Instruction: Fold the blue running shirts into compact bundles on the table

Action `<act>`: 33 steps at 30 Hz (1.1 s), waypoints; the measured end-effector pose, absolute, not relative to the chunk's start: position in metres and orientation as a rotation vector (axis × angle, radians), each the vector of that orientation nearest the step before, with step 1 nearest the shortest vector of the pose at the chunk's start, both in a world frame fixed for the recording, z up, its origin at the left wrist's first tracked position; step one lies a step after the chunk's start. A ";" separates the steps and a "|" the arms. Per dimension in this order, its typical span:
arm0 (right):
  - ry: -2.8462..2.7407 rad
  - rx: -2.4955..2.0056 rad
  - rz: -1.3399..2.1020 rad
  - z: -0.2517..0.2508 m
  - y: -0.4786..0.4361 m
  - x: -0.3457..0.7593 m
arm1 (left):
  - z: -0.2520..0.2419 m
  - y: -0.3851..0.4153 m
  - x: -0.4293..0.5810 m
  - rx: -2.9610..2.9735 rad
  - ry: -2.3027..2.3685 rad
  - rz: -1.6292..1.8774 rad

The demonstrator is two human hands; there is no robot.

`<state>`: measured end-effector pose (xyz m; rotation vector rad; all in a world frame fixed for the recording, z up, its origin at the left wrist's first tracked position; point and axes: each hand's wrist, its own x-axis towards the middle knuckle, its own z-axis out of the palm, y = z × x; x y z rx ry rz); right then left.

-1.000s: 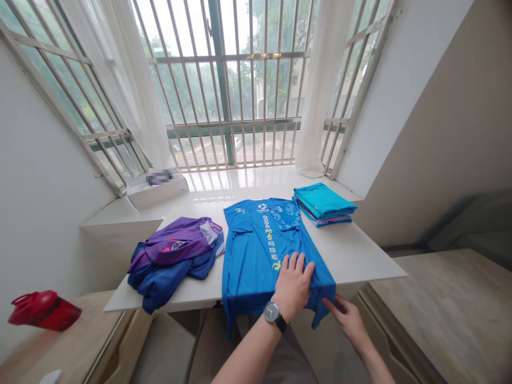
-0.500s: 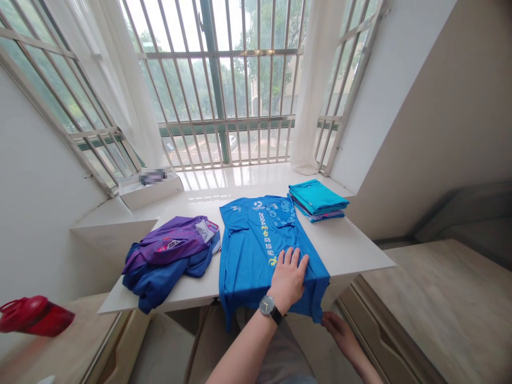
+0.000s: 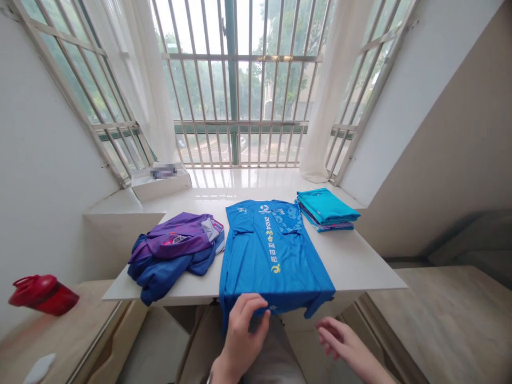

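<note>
on the white surface [image 3: 360, 266], a blue t-shirt [image 3: 272, 256] runs lengthwise away from the left hand [image 3: 244, 338], which pinches its hem; the right hand [image 3: 340, 341] hangs spread beside it.

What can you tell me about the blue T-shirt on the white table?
The blue T-shirt is bright, smooth and synthetic-looking, with short sleeves. It lies flat on the white table, with yellow characters and "2024" printed down it and a paler blue patterned patch near the far end. Its near end hangs over the table's edge, where the person's left hand touches the fabric. It lies between purple and blue garments and a folded teal stack.
</note>
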<state>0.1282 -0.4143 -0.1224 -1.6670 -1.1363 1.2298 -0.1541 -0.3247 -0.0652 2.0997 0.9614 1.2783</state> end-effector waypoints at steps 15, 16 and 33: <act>-1.989 -1.614 0.630 -0.008 -0.136 -0.030 | -0.146 -0.326 -0.230 1.900 1.896 0.475; -1.991 -1.641 0.642 -0.012 -0.130 -0.037 | -0.147 -0.324 -0.229 1.914 1.907 0.472; -1.563 -1.986 1.105 -0.029 -0.086 -0.071 | -0.150 -0.375 -0.241 1.775 1.557 1.116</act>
